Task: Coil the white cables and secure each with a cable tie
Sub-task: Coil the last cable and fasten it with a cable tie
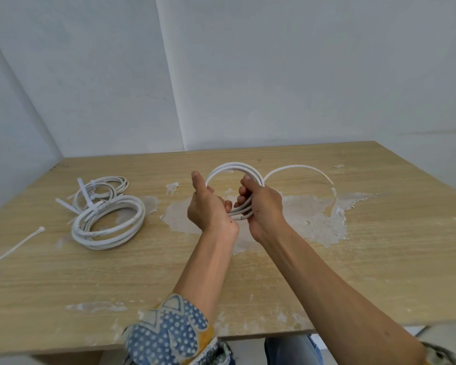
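I hold a white cable coil (233, 167) upright above the middle of the wooden table (379, 246). My right hand (261, 206) grips the loops at their lower right, fingers curled round them. My left hand (208, 209) holds the coil's left side, thumb raised. The cable's loose tail (300, 168) arcs away to the right over the table. At the left lie two tied coils: a thick one (108, 222) in front and a thinner one (103, 188) behind, each with a white cable tie sticking out.
A loose white cable tie (13, 248) lies near the table's left edge. The tabletop has patches of peeled veneer (313, 219) in the middle. White walls stand close behind and to the left. The table's front edge runs just below my forearms.
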